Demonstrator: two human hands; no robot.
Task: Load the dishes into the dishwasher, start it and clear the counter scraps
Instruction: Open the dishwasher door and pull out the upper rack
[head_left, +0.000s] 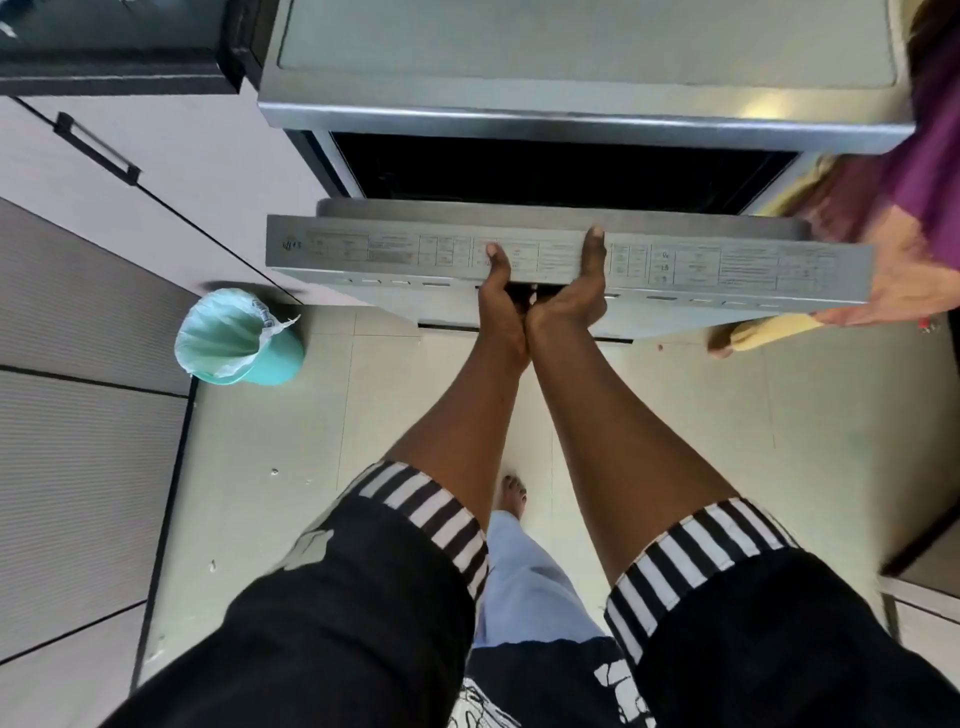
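Dishwasher door (405, 254) is held part-way between shut and flat, hinged low, with its control strip turned up to the camera. It is gripped at the middle of its top edge by both hands side by side, wrists touching. The left hand (500, 299) and right hand (574, 293) each have the thumb laid over the strip; the other fingers are tucked under the edge at the handle recess and are mostly hidden, so the edge is taken as pinched from both sides. A central two-handed hold is judged to keep the door level and its weight controlled. Whether it is being lowered or raised cannot be told.

The dishwasher (561, 166) sits far of the door; its cavity is dark, and racks or dishes cannot be made out. No counter scraps are in view.

A second person's hand (906, 283) is seen at the door's right end, blurred; contact cannot be told. A lined teal bin (236, 338) stands on the floor at the left, near the cabinet (171, 171), probably kept there for scraps.
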